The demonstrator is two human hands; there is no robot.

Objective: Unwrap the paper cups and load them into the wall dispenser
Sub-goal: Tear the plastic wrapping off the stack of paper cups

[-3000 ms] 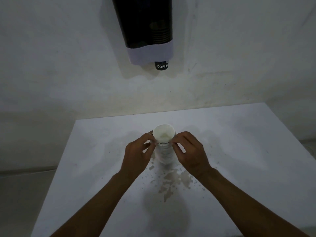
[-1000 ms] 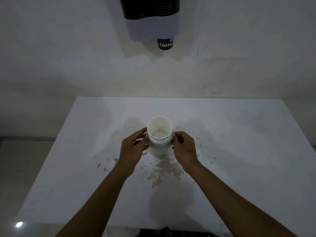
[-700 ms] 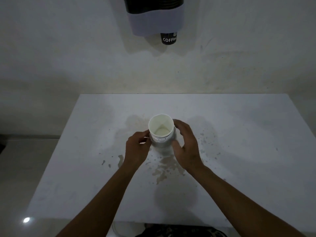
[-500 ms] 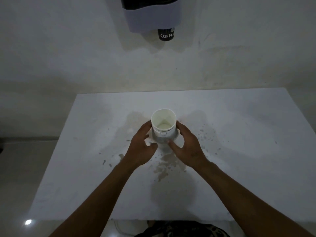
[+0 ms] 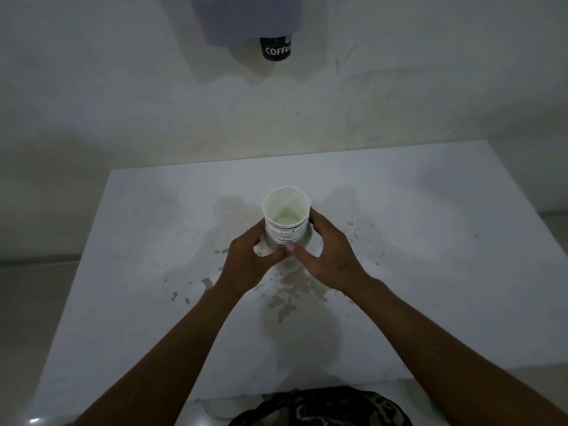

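Break corner: wall cup dispenser point(image 5: 246, 20) above a stained table point(image 5: 430, 272).

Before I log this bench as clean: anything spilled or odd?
Yes. Brownish splatter stains the table near the hands, beside the cup stack. Otherwise nothing stands out.

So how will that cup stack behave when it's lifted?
The cup stack is probably light and thin-walled; its top rim already looks slightly dented, so squeeze gently. Standing tall and narrow between both hands on the table, it may tip if nudged high.
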